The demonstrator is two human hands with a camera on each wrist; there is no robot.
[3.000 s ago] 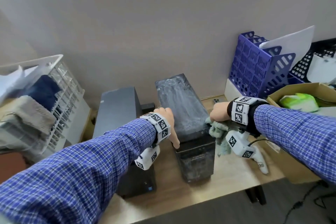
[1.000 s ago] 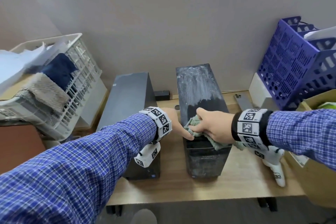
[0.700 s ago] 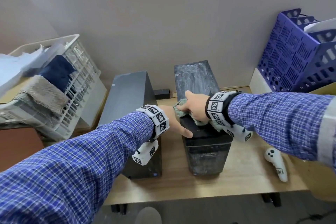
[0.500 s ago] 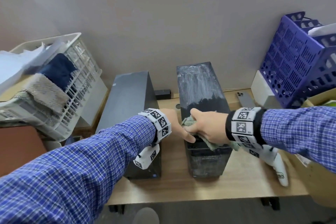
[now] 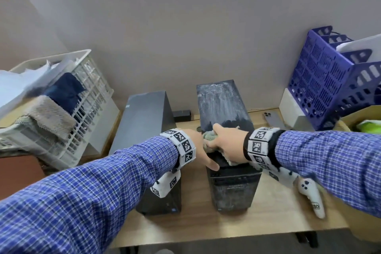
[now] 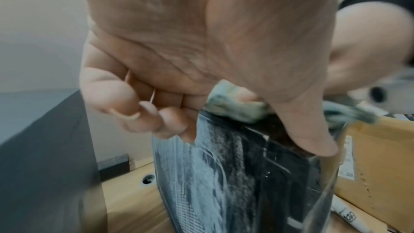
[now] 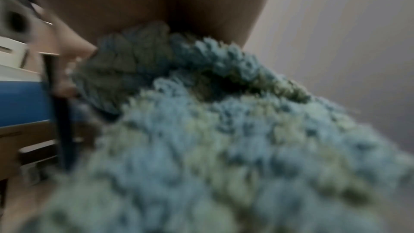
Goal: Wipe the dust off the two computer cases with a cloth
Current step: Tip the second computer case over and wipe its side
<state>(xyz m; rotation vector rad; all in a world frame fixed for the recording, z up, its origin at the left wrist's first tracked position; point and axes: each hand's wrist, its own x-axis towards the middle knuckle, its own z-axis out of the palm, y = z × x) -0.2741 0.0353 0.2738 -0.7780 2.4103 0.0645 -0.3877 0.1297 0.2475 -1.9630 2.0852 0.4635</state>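
Observation:
Two computer cases stand side by side on the wooden table. The left case point(image 5: 144, 121) is dark grey and smooth. Pale dust streaks the back half of the black right case point(image 5: 221, 103). My right hand point(image 5: 219, 141) holds a bunched blue-green cloth point(image 5: 208, 136) and presses it on the top of the right case, near its front half. My left hand point(image 5: 203, 150) grips that case's left top edge, thumb on top, fingers curled against the side point(image 6: 170, 123). The cloth point(image 7: 224, 130) fills the blurred right wrist view.
A white lattice basket point(image 5: 88, 80) with cloths sits at the left. A blue file rack point(image 5: 325, 80) and a cardboard box point(image 5: 350, 118) stand at the right. A white controller point(image 5: 311, 194) and a phone point(image 5: 272, 118) lie on the table point(image 5: 195, 231), right of the cases.
My right hand moved the cloth from the case's right side onto its top, swept toward the back, then came forward again. My left hand has kept its hold on the case's edge.

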